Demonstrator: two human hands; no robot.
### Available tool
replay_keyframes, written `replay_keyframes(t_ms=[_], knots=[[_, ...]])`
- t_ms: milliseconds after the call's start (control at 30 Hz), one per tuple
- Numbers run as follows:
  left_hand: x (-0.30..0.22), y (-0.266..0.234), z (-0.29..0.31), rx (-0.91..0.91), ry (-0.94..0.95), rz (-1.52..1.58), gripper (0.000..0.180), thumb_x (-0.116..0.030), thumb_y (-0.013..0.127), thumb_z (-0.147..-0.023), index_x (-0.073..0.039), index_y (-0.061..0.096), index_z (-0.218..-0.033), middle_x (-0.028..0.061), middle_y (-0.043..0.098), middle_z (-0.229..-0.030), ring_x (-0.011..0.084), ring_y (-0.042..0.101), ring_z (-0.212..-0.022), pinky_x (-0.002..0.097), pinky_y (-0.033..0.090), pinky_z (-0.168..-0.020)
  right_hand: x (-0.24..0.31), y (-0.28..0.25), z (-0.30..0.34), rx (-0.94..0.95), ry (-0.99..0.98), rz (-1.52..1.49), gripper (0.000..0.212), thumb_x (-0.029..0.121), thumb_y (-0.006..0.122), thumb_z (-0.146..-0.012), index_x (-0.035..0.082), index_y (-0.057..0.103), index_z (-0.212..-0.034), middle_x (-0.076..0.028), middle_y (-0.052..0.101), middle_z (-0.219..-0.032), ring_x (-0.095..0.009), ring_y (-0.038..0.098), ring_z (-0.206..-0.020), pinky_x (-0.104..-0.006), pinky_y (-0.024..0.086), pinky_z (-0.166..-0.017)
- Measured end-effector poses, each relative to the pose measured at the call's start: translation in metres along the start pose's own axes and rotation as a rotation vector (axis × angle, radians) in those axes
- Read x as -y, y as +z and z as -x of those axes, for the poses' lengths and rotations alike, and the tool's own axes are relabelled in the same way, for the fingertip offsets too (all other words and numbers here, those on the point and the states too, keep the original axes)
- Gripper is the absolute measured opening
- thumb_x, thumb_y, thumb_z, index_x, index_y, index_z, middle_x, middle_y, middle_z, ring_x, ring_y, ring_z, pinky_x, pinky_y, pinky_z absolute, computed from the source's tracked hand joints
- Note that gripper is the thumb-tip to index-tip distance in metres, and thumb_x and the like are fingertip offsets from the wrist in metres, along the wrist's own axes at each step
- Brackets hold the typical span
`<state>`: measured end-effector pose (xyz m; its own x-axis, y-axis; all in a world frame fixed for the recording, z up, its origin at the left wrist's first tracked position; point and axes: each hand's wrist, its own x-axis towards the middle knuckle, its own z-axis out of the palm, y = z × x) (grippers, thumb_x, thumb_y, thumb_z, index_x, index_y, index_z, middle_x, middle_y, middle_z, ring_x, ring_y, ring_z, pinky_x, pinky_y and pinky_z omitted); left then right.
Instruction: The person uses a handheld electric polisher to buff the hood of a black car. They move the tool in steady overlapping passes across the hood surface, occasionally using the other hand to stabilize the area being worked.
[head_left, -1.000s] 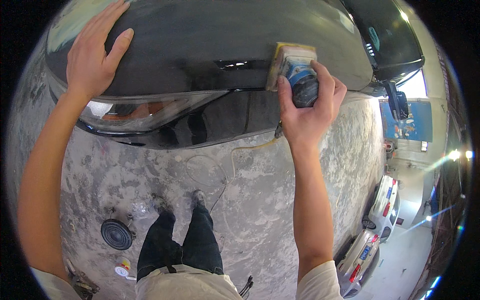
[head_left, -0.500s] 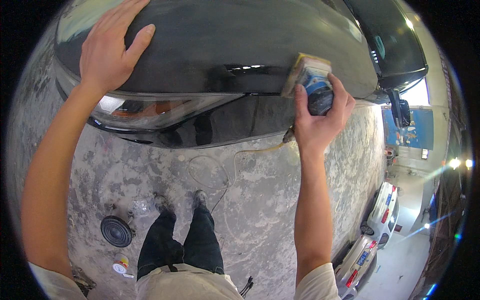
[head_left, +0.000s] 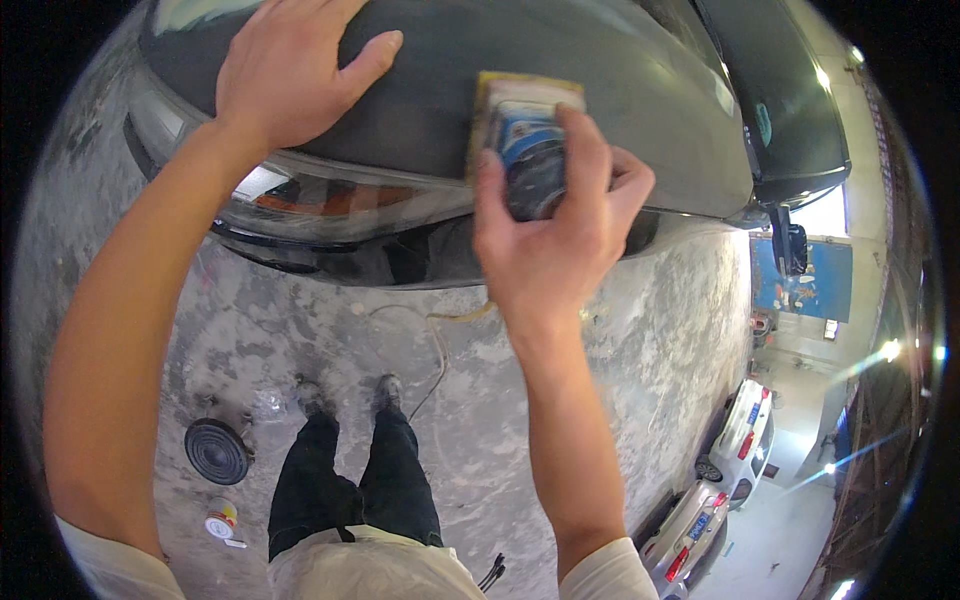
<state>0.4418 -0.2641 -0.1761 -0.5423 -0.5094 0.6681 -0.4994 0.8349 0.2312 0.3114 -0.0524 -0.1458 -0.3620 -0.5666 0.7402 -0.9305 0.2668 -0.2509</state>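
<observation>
- Since the earlier frame the right hand (head_left: pixel 555 235) with its sanding block (head_left: pixel 522 125) has slid to the left along the car body (head_left: pixel 620 90) and sits now nearer to the left hand (head_left: pixel 290 75), which has kept its place on the panel.
- The block lies under the right fingers, just far of the palm; its long axis runs from near to far, almost in line with the forearm.
- The grip of the right hand is clamped on the block: fingers over its top, thumb on the left side.
- The left hand lies flat and spread on the dark panel, holding nothing. It is to the left of the block, near but apart from it.
- The block is a yellowish pad with a blue and dark face, pressed flat against the dull grey-black surface just above the headlight (head_left: pixel 330 205).
- Below, on the dusty concrete floor (head_left: pixel 560 400), lie a black round disc (head_left: pixel 216 451) and a thin cable (head_left: pixel 435 350) – well apart from the hands.
</observation>
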Motion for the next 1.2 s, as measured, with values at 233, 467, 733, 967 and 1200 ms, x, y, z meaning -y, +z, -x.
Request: replay_keyframes(t_ms=[233,467,733,967,1200], knots=[[-0.001,0.003,-0.001,-0.039,0.023,0.065,0.061,-0.041,0.069,-0.094,0.001,0.066,-0.139,0.0214,0.064,-0.148,0.0386,0.055,-0.144,0.0505,0.039,-0.124,-0.018,-0.005,0.007,-0.003,-0.038,0.037,0.061,0.014,0.092,-0.075,0.012,0.071,-0.132,-0.024,0.059,-0.113,-0.04,0.063,-0.1,-0.0461,0.058,-0.081],[-0.003,0.002,-0.003,-0.047,0.023,0.09,0.062,-0.04,0.069,-0.094,0.003,0.066,-0.138,0.0228,0.064,-0.148,0.0374,0.055,-0.144,0.0494,0.038,-0.126,-0.05,-0.026,-0.009,-0.047,0.015,0.12,0.06,0.018,0.093,-0.08,0.008,0.068,-0.134,-0.021,0.06,-0.115,-0.037,0.059,-0.11,-0.0455,0.051,-0.097],[-0.003,0.002,-0.003,-0.045,0.039,0.065,0.063,-0.04,0.068,-0.094,0.004,0.066,-0.139,0.023,0.063,-0.149,0.0368,0.055,-0.144,0.0491,0.037,-0.126,-0.035,-0.011,0.021,-0.025,-0.053,0.091,0.058,0.017,0.093,-0.079,0.007,0.07,-0.131,-0.021,0.066,-0.109,-0.037,0.058,-0.109,-0.0453,0.051,-0.096],[-0.006,0.002,-0.003,-0.023,0.019,0.076,0.062,-0.039,0.069,-0.094,0.004,0.065,-0.14,0.023,0.063,-0.149,0.037,0.055,-0.144,0.0496,0.038,-0.126,-0.062,-0.025,0.01,-0.066,0.012,0.085,0.058,0.019,0.094,-0.079,0.006,0.071,-0.13,-0.021,0.065,-0.111,-0.038,0.058,-0.108,-0.0464,0.052,-0.094],[-0.003,0.003,-0.003,-0.056,0.045,0.076,0.062,-0.038,0.069,-0.093,0.004,0.066,-0.138,0.0233,0.063,-0.15,0.0373,0.054,-0.144,0.0509,0.038,-0.125,-0.079,-0.034,-0.004,-0.062,-0.012,0.175,0.059,0.02,0.092,-0.081,0.005,0.068,-0.132,-0.021,0.066,-0.113,-0.038,0.06,-0.107,-0.0464,0.051,-0.097]])
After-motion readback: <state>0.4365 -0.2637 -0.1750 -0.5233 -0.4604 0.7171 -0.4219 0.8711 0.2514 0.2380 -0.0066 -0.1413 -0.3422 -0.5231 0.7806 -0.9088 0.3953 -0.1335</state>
